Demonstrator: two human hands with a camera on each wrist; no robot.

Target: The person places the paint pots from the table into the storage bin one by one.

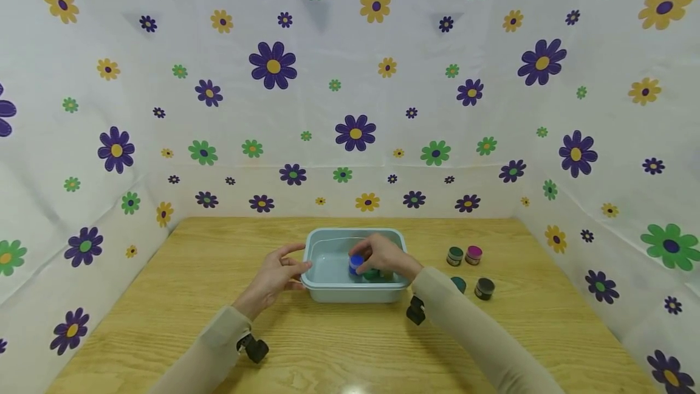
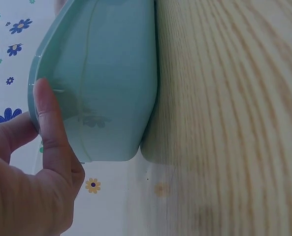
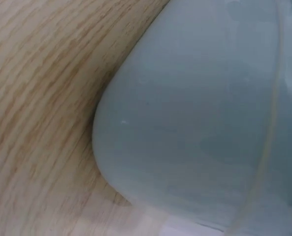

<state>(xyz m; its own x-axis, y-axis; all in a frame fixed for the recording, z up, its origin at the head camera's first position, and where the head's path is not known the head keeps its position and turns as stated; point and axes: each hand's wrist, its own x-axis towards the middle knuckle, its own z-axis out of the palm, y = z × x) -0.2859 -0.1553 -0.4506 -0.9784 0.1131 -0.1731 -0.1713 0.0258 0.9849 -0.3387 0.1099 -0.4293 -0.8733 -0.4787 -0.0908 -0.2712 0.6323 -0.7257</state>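
Over there, left hand [image 1: 280,275] pinching the tub [image 1: 355,294], right hand [image 1: 384,254] gripping a blue jar [image 1: 355,262], green jar [image 1: 370,275] half hidden beneath.

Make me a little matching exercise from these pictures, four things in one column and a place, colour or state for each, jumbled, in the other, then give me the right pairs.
Things:
1. Tub
2. Blue jar
3. Pink-lidded jar
4. Left hand

Places, colours, states:
A. Touching a rim
B. On the wooden table, off to the right
C. Held in the right hand
D. Pale blue and open-topped

Right pairs: 1-D, 2-C, 3-B, 4-A.
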